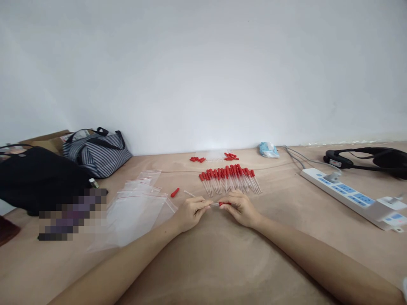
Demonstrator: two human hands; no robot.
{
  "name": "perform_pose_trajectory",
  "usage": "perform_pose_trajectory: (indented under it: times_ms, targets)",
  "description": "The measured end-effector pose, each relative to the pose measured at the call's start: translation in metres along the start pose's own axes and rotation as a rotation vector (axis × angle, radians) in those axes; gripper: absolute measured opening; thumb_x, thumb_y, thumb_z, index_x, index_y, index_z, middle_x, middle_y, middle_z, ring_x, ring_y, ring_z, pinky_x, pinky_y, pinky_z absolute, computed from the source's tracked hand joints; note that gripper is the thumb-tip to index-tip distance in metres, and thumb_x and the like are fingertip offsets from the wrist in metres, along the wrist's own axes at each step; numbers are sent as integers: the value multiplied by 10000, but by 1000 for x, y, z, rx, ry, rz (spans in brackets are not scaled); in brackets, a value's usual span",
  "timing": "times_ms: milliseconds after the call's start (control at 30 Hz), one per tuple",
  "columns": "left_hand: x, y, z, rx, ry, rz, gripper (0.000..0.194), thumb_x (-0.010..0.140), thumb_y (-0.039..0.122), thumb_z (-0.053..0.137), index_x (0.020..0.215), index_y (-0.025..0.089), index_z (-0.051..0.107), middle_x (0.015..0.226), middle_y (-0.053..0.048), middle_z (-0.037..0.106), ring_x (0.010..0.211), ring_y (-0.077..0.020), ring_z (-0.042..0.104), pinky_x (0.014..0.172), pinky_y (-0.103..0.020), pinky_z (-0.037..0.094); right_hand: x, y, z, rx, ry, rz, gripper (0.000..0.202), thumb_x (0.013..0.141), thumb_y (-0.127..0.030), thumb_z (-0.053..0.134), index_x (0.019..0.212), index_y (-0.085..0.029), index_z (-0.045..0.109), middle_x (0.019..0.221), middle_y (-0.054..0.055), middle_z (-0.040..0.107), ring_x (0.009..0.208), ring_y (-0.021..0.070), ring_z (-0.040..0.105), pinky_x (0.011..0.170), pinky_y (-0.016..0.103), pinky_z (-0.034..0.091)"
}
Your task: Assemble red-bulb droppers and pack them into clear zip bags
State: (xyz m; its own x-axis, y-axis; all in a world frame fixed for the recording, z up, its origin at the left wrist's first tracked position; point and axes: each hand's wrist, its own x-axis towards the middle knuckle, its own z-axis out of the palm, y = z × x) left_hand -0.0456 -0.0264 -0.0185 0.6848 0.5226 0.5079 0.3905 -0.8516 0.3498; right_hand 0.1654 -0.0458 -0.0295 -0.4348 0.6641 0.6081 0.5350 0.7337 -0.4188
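1. Nearest: I see the left hand point(193, 212) pinching a thin, clear, straight tube point(215, 205); the right hand point(239, 207) grips a red, tapered bulb point(223, 203) at the tube's right end.
2. Just beyond: I note a row of clear, red-bulbed droppers point(227, 172) on the tan table point(197, 262).
3. Farthest: slender clear tubes point(215, 156) near the white wall point(203, 76).

The one head-worn camera looks forward and down from above the forearms point(152, 252), fairly near the hands point(191, 214), across the worktop point(203, 262) to the wall point(210, 76).
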Motion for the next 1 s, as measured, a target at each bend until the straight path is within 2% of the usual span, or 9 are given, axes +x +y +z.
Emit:
perform_pose_trajectory:
  times_ms: [167,467,833,1000]
  targets:
    - [-2,2,2,59,-9,31,282,870,167,379,1015,153,621,774,-63,617,684,-139,569,633,-231,456,-1,0,1,-114,-25,-59,218,850,-327,447,853,-209,629,726,35,635,664,145,527,659,294,309]
    - [-3,3,5,97,-16,31,275,880,165,365,1003,141,610,782,-69,614,693,-150,570,633,-245,458,4,-4,3,-167,-61,-62,195,844,-315,453,844,-196,608,741,27,642,690,145,541,667,300,257]
    - [-2,6,3,98,-23,16,272,881,177,367,989,153,615,792,-69,622,709,-155,581,651,-257,467,9,-2,3,-92,-111,-92,213,861,-301,424,838,-197,609,725,31,640,676,143,546,670,291,290]
    - [-3,3,4,108,-24,3,279,885,186,360,1000,147,611,802,-72,615,712,-155,581,658,-259,468,9,-2,4,-102,-86,-90,217,855,-299,433,842,-201,626,734,43,636,694,151,547,672,295,313]
